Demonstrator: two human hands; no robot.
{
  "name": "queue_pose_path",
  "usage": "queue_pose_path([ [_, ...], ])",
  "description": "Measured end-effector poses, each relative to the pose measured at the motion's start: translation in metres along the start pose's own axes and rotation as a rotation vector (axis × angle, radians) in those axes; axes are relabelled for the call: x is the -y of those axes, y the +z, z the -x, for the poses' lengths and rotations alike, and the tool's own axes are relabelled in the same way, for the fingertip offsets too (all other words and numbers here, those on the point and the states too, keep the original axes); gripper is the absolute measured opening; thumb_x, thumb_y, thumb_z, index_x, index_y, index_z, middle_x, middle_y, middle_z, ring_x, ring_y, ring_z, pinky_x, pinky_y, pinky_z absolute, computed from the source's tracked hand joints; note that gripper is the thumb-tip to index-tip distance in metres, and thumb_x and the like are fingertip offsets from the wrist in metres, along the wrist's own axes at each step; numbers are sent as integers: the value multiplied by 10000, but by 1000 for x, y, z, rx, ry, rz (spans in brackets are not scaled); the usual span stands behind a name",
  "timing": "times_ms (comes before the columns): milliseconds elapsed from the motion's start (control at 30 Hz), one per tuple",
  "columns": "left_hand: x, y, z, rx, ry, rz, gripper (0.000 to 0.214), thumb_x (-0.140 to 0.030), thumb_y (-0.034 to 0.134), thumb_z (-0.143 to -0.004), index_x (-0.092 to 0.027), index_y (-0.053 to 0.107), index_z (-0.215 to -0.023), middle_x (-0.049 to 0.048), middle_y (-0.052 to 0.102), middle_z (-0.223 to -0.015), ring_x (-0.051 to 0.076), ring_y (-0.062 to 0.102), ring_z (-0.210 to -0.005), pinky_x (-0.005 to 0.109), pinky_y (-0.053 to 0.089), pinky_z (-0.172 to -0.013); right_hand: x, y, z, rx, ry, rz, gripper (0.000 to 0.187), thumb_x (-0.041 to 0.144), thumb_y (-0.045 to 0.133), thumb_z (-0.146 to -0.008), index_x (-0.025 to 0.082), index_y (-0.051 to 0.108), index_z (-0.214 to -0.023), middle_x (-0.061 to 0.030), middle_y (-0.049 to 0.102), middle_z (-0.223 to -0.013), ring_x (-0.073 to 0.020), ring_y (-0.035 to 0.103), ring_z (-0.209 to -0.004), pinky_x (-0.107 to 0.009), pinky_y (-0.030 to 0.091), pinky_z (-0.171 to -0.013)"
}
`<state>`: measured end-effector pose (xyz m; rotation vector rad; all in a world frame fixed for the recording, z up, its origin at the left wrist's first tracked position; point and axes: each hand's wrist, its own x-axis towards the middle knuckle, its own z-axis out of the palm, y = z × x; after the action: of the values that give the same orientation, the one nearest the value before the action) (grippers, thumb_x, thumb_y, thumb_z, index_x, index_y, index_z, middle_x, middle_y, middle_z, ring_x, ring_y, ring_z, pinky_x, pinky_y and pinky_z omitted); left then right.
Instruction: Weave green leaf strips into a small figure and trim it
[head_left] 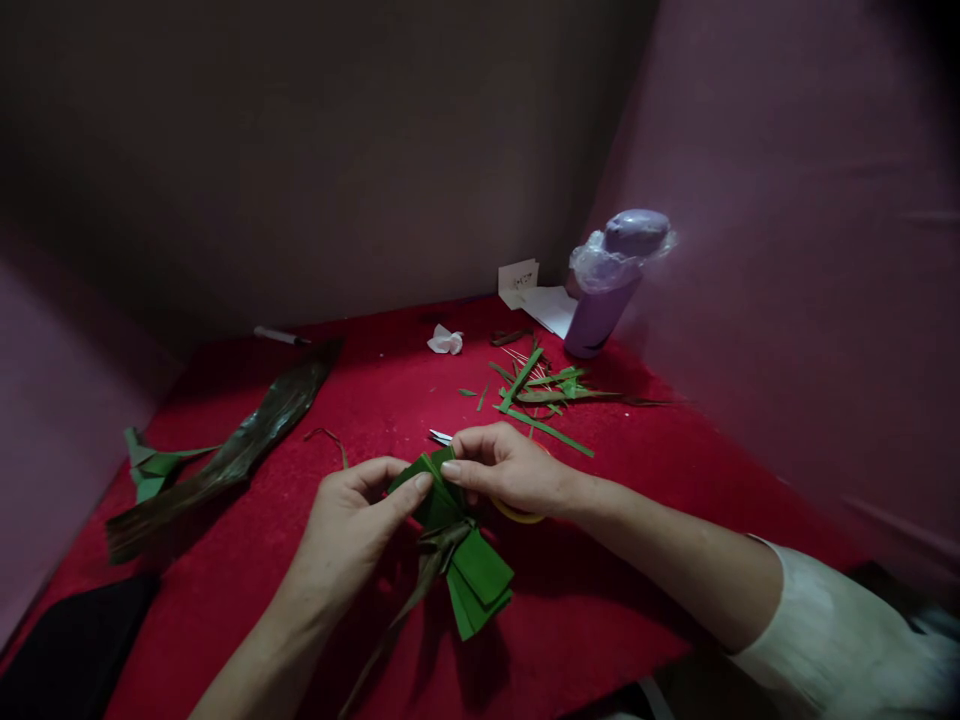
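Note:
A bundle of folded green leaf strips (480,575) is held above the red cloth, tied at its middle with a brown dried-leaf strip (431,560) whose long tail hangs down toward me. My left hand (356,515) pinches the bundle's upper left fold between thumb and fingers. On the upper right fold, my right hand (506,465) grips with thumb and forefinger. Beneath my right hand lie scissors (440,437); their blade tips and part of a yellow handle show, the rest being hidden.
Green leaf scraps (544,430) and thin white sticks lie beyond my right hand. A purple bottle (600,305) stands at the back right near white papers (551,308). Crumpled tissue (445,340), a pen (279,335) and a long dark leaf (259,430) rest farther left on the red cloth (375,380).

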<state>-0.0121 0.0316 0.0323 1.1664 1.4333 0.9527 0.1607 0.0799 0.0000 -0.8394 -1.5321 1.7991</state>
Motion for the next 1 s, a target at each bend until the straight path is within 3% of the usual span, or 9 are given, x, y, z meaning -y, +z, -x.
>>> queue_pose_path([
  [600, -5, 2, 1, -38, 26, 10, 170, -332, 735, -675, -174, 762, -733, 35, 723, -656, 130, 570, -543, 217, 423, -503, -4, 3, -1, -80, -39, 4, 258, 344, 649, -733, 178, 468, -655, 74, 435, -547, -65, 404, -488, -204, 315, -470],
  [1000, -7, 3, 2, -79, 28, -9, 162, -315, 744, -658, -172, 706, -593, -15, 630, -518, 79, 484, -452, 183, 385, -452, -5, 4, -3, -86, -26, -56, 216, 325, 647, -720, 176, 495, -680, 65, 476, -579, -66, 446, -504, -197, 355, -485],
])
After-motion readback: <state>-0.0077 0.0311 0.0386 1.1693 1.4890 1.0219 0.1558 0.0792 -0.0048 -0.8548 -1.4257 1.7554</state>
